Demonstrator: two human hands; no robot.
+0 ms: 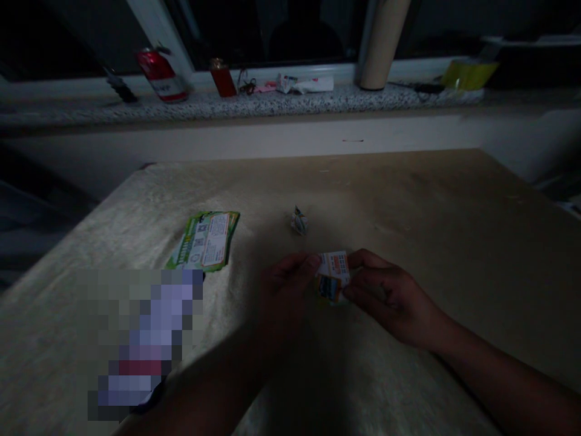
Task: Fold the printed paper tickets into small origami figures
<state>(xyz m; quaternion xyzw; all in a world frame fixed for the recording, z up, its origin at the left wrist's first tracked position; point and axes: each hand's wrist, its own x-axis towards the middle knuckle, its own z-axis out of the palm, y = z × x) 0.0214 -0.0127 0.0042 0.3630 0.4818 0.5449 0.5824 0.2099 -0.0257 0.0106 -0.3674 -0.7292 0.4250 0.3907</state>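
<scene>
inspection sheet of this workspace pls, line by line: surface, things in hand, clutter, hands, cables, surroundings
surface: beige table, dimly lit
things in hand: small white-and-orange printed piece
clutter: green printed packaging and small crumpled multicolour wrapper, apart; long blue-violet item pixelated, unidentifiable
hands: left hand and right hand pinch the piece at opposite sides
cables: none certain; dark thin thing on sill unclear
surroundings: speckled stone sill holding red-and-white metal can and upright beige tube; dark windows behind

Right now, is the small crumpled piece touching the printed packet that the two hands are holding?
Apart. The head view shows a strip of table between the crumpled piece and the printed packet.
</scene>
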